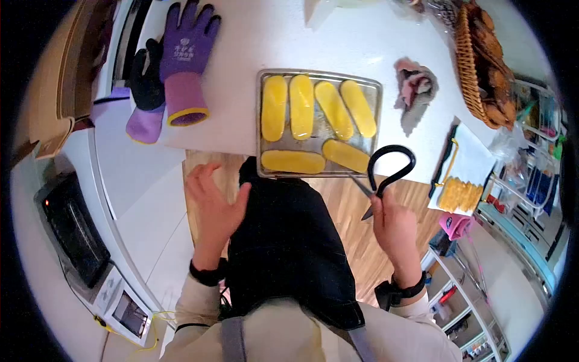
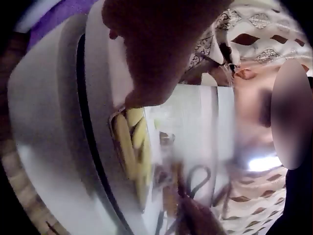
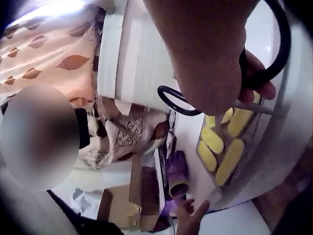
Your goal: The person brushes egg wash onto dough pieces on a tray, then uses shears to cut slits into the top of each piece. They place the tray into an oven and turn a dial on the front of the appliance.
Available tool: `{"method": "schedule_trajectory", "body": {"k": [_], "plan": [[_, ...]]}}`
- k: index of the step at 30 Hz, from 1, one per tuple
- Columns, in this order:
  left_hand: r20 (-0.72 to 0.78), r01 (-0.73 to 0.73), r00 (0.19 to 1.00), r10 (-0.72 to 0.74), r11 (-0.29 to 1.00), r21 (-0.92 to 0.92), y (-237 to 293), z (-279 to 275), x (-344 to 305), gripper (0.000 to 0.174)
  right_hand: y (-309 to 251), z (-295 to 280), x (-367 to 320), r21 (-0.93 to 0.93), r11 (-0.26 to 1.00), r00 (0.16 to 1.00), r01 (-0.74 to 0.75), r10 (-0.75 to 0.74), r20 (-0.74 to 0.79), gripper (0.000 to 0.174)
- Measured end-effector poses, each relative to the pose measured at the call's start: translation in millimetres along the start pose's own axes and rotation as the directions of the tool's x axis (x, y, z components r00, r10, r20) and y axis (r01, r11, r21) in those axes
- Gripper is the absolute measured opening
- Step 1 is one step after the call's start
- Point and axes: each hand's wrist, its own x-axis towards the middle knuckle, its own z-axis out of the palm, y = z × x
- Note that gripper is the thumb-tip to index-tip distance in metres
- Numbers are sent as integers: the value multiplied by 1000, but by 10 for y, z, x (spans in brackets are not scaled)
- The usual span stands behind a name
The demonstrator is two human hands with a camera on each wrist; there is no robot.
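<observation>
A metal tray [image 1: 260,120] at the white counter's near edge holds several yellow oblong dough pieces [image 1: 300,106]. My right hand [image 1: 393,224] grips black-handled scissors [image 1: 392,166] just off the tray's near right corner, blades pointing down. The right wrist view shows the scissors' handle loop [image 3: 274,54] around my fingers and the tray [image 3: 226,142] beyond. My left hand [image 1: 214,205] hovers with fingers spread below the tray's near left corner, holding nothing. In the left wrist view the tray [image 2: 129,142] and scissors [image 2: 195,178] appear blurred.
Purple and black gloves [image 1: 178,66] lie on the counter's left part. A crumpled cloth [image 1: 415,87] and a wicker basket [image 1: 479,60] are at the right. A sheet with stacked yellow pieces [image 1: 459,193] sits at the right edge. An appliance [image 1: 75,229] stands lower left.
</observation>
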Motion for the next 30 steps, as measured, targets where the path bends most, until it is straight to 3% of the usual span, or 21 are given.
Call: {"method": "schedule_trajectory", "body": {"k": [3,5,7,9,12,18,21,30], "plan": [[57,8,998,-3,997,-73,86,285,7,61,-248,114,81,-24,996,996,89,-88,15,19],[22,43,999,-39,961,-272,115,480,25,61,-368,226,159,-46,991,992,125,-126,-16,18],[34,-10,999,19,969,-247,84,564,80,61,-529,259,233,-21,987,986,162,-163,-43,18],[-65,-62,997,39,913,-403,23,652,88,61,-671,312,248,-84,981,984,175,-178,-28,19],[-53,-37,999,9,837,-545,-33,638,78,62,-827,379,260,-173,964,971,199,-218,-94,22],[-80,-72,996,41,899,-431,-43,653,116,61,-1006,444,248,-293,946,980,141,-175,-93,22],[-111,-82,993,32,867,-492,-46,703,116,61,-1035,454,250,-332,933,977,139,-184,-108,22],[-105,-80,994,37,890,-449,-66,729,99,62,-1041,411,225,-311,948,987,69,-109,-116,19]]}}
